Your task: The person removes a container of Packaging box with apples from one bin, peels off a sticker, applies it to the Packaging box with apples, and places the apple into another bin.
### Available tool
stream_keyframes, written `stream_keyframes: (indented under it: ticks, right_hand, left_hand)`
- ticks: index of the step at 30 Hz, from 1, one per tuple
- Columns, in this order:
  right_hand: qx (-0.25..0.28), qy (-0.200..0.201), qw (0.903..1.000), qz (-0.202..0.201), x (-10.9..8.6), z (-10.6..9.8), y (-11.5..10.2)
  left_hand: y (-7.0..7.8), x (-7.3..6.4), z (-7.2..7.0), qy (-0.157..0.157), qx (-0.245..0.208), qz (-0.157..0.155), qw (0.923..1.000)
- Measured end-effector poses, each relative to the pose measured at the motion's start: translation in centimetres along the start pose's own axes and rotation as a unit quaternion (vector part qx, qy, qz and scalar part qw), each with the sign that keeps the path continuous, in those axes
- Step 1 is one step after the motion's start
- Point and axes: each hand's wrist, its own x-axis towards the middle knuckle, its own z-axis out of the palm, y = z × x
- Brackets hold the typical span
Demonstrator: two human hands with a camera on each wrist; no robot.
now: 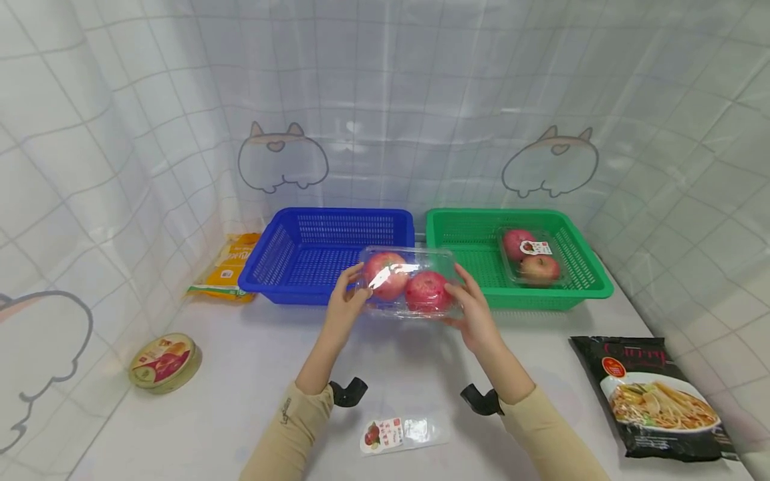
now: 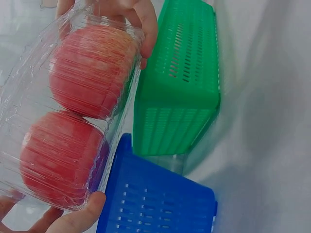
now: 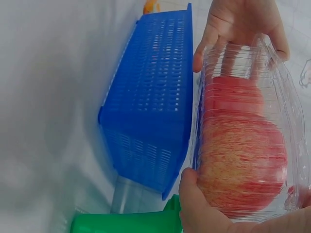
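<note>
At the far left a round tin [image 1: 165, 362] sits on the table, with an orange packet [image 1: 228, 267] behind it, beside the blue basket [image 1: 301, 296]. The person's left hand [image 1: 349, 297] has its thumb and fingers clamped on the left end of a clear box [image 1: 409, 310], which holds two red apples [image 1: 386, 275] side by side. The box is held up off the table, in front of the neighbouring ends of the two baskets. Below it lies a printed label strip [image 1: 404, 434]. The right hand [image 1: 478, 317] pinches the other end the same way — thumb on the near side, fingers around the end. Behind it to the right, the green basket [image 1: 523, 298] holds another box of apples [image 1: 541, 267], and a black noodle packet [image 1: 656, 401] lies at the far right.

The plastic looks thin, so an even, light pinch at both ends should serve better than a hard squeeze. Level hands would probably keep the apples from rolling to one end — and the box's underside is best kept clear of the basket rims.
</note>
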Motion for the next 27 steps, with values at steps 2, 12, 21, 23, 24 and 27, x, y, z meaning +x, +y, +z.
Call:
stream_keyframes:
  ticks: [2, 12, 21, 23, 24, 27]
  right_hand:
    - [-0.002, 0.002, 1.0000, 0.002, -0.3, -0.1, 0.0]
    - [-0.033, 0.003, 0.9994, 0.006, -3.2, -0.9, 0.4]
    - [-0.051, 0.001, 0.9987, 0.007, -5.8, -1.8, 2.0]
    - [-0.055, 0.001, 0.9984, 0.009, -6.0, -2.0, 2.5]
    - [-0.055, 0.000, 0.9984, 0.011, -6.1, -2.1, 2.8]
    - [-0.056, 0.002, 0.9983, 0.014, -6.3, -2.4, 3.6]
  left_hand:
    - [-0.1, -0.4, 0.1, -0.002, 0.000, 0.002, 1.0000]
    - [-0.7, -3.6, 0.7, -0.028, 0.017, 0.033, 0.9989]
    - [-2.1, -6.2, 0.8, -0.041, 0.044, 0.014, 0.9981]
    - [-2.6, -6.5, 0.8, -0.043, 0.045, 0.004, 0.9981]
    - [-2.8, -6.7, 0.9, -0.044, 0.045, -0.001, 0.9980]
    - [-3.4, -7.0, 1.0, -0.045, 0.045, -0.020, 0.9977]
